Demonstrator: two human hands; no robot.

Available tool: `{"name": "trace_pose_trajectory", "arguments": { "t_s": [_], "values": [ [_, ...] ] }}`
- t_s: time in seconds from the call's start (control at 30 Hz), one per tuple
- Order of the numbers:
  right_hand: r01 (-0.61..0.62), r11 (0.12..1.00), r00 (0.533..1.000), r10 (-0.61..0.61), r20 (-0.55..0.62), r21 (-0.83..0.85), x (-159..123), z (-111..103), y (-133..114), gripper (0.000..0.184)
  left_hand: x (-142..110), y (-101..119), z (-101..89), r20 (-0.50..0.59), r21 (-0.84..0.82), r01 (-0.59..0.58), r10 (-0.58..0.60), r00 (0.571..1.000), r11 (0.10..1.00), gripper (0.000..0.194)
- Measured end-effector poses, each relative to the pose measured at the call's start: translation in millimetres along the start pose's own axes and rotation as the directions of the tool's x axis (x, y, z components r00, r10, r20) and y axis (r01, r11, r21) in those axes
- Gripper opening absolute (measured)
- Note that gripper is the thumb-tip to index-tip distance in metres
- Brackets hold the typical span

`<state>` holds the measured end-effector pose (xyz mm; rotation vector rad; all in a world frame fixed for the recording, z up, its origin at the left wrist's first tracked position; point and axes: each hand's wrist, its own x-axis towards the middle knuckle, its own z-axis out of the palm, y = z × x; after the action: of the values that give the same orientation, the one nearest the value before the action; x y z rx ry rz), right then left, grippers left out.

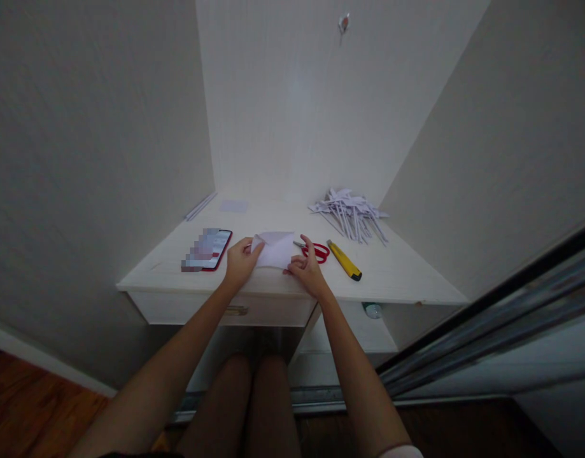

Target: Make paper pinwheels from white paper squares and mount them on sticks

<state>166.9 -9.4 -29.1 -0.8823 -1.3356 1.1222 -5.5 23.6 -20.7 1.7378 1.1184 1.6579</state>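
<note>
A white sheet of paper (275, 251) with a fold along its upper left is held over the front of the white desktop. My left hand (242, 259) pinches its left edge between thumb and fingers. At the lower right corner, my right hand (307, 267) grips the paper with its thumb and lower fingers, while the index finger points up. Just behind that hand lie red-handled scissors (319, 253), partly hidden by it. A yellow box cutter (344, 259) rests to their right. Left of my left hand is a phone (211, 249) in a red case.
Folded paper pieces and strips form a pile (352, 213) at the back right. Thin paper sticks (200, 207) lie along the left wall, near a small flat paper (233, 206). Walls close in the desktop (273, 283) on three sides. Below is a drawer (187, 308).
</note>
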Motion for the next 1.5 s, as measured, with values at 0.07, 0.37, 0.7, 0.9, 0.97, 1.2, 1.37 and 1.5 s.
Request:
{"name": "trace_pose_trajectory", "arguments": {
  "t_s": [0.07, 0.37, 0.7, 0.9, 0.97, 1.2, 1.37, 1.5],
  "values": [
    [0.023, 0.999, 0.999, -0.022, 0.027, -0.029, 0, 0, 0, 0.072, 1, -1, 0.4, -0.040, -0.122, 0.065, -0.070, 0.997, 0.990, 0.023],
    [0.118, 0.984, 0.990, -0.106, 0.089, -0.133, -1, 2, 1, 0.030, 0, 1, -2.5, 0.055, -0.173, 0.104, -0.096, 0.994, 0.979, 0.018],
    [0.136, 0.933, 0.989, -0.107, 0.104, -0.333, 0, 1, 6, 0.033, 1, -2, -7.3, 0.221, 0.132, -0.017, -0.012, 0.975, 0.991, 0.040],
    [0.232, 0.841, 0.971, -0.227, 0.071, -0.488, 3, -3, 4, 0.031, 0, 4, -10.3, 0.389, 0.207, -0.071, -0.015, 0.921, 0.976, 0.066],
    [0.265, 0.769, 0.946, -0.324, 0.002, -0.582, 6, -11, 1, 0.029, 1, 6, -11.1, 0.415, 0.225, -0.095, -0.007, 0.910, 0.970, 0.067],
    [-0.090, 0.203, 0.992, -0.068, -0.106, -0.975, 34, -54, -12, 0.023, 8, 6, -15.1, 0.469, 0.233, -0.097, -0.024, 0.883, 0.968, 0.066],
    [-0.067, 0.179, 0.990, 0.132, -0.043, -0.982, 63, -69, -18, 0.007, 18, -2, -15.0, 0.525, 0.187, -0.129, 0.012, 0.851, 0.974, 0.067],
    [-0.061, 0.223, 0.987, 0.159, -0.026, -0.973, 74, -69, -23, 0.011, 28, -9, -13.3, 0.543, 0.168, -0.125, 0.014, 0.840, 0.978, 0.068]
  ]
}}
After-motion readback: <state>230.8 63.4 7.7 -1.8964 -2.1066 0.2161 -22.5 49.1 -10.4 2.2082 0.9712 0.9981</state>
